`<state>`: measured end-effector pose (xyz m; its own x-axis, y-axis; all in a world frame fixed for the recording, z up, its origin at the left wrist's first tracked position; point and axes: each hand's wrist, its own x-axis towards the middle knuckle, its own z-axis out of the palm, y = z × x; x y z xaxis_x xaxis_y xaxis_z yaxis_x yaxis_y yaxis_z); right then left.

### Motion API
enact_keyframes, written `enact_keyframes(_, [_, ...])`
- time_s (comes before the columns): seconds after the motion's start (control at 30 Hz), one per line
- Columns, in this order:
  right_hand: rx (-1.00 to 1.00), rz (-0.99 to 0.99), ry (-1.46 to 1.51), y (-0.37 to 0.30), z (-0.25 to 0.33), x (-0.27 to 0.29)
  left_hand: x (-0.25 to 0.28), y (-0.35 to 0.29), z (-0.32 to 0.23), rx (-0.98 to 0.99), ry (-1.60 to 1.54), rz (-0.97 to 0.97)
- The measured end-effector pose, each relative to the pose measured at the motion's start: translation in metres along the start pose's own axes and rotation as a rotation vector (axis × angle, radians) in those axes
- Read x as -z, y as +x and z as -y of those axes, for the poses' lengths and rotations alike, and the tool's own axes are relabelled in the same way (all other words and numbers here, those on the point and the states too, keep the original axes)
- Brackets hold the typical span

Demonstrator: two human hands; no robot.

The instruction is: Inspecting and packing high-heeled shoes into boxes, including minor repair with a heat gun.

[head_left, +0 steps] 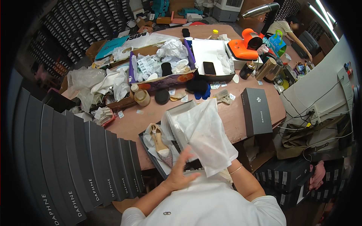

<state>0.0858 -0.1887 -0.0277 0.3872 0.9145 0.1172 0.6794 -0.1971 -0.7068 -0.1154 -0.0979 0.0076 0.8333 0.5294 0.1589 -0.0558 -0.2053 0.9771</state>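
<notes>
A white, slightly see-through cloth or paper bag [211, 137] hangs over my right forearm. My right hand [203, 140] is behind or inside it, its fingers hidden, with a pinkish tint showing through. My left hand [180, 174] is open beside the bag's lower left, fingers apart and holding nothing. Just beyond it lies an open grey shoe box [146, 144], tilted at the table's near edge. Inside, on white tissue, rests a beige slingback shoe [160, 143] with a pale toe. Another open grey box part [177, 110] sits partly under the bag.
A closed dark shoe box [258, 113] lies right on the pink table [233, 94]. Tall stacks of dark boxes [79, 158] stand left. Farther back are a carton of crumpled paper [162, 81], a phone [209, 68] and an orange machine [245, 47]. A person [284, 32] works at far right.
</notes>
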Motion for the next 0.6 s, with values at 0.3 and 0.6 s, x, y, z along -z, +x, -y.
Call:
enact_keyframes(0.3, [0.255, 0.47, 0.386, -0.005, 0.065, -0.033, 0.072, -0.004, 0.089, 0.474, -1.099, -0.619])
enact_keyframes(0.6, [-0.457, -0.255, 1.116, 0.031, -0.034, -0.048, -0.01, 0.01, 0.089, 0.272, 0.127, -0.302])
